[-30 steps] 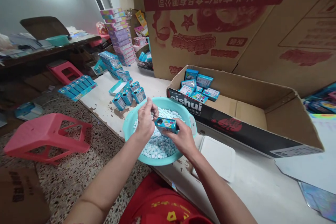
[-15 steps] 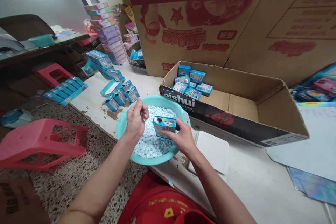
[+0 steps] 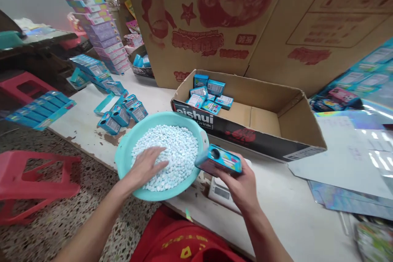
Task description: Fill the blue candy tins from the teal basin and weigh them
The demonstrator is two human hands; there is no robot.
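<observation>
My left hand (image 3: 145, 167) rests, fingers spread, on the small pale candies (image 3: 172, 147) that fill a turquoise basin (image 3: 124, 147). My right hand (image 3: 241, 182) grips a blue candy box (image 3: 225, 159) beside the basin's right rim, above a white kitchen scale (image 3: 221, 194). A dark round hole shows in the top of the held box. Behind the basin's left rim stand several similar blue boxes (image 3: 121, 115) with holes in them.
A long open carton (image 3: 245, 133) behind the basin holds several blue boxes (image 3: 211, 106) at its left end. Tall cardboard (image 3: 196, 20) stands behind it. Flat sheets (image 3: 337, 151) lie at right. A red stool (image 3: 37, 176) stands at left, near stacked boxes (image 3: 101, 37).
My right hand has carried the candy box rightward from over the basin to above the scale. My left hand has dropped from a closed pose above the basin and opened onto the candies.
</observation>
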